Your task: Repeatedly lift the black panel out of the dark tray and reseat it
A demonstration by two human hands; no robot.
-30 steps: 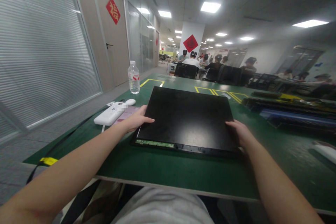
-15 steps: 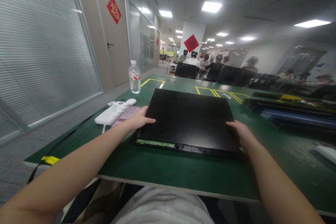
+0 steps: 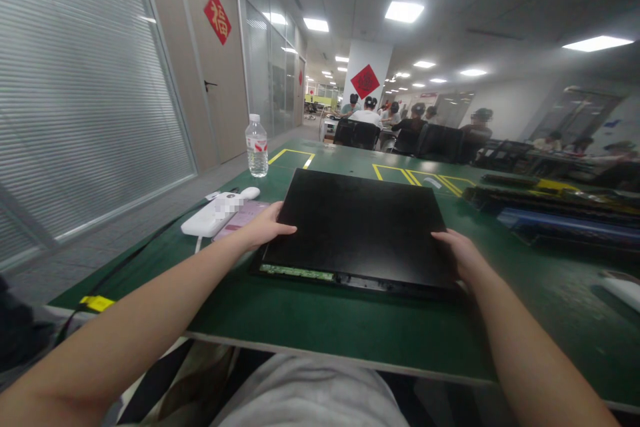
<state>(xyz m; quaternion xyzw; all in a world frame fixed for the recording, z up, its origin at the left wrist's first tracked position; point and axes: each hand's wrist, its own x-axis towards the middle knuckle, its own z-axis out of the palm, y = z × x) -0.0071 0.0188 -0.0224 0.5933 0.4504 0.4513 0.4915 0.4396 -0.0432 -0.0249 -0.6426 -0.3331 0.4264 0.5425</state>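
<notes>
A flat black panel (image 3: pixel 357 223) lies on the green table (image 3: pixel 350 327) straight in front of me, with a strip of green circuit board showing along its near edge. My left hand (image 3: pixel 261 229) grips the panel's left edge, thumb on top. My right hand (image 3: pixel 457 253) grips its right edge near the front corner, thumb also on top. The panel rests flat on the table.
Left of the panel lie a white device (image 3: pixel 213 215), a pink card (image 3: pixel 240 217) and a black cable (image 3: pixel 125 263). A water bottle (image 3: pixel 257 145) stands farther back. Long dark parts (image 3: pixel 550 210) lie at the right. Several people sit at the far end.
</notes>
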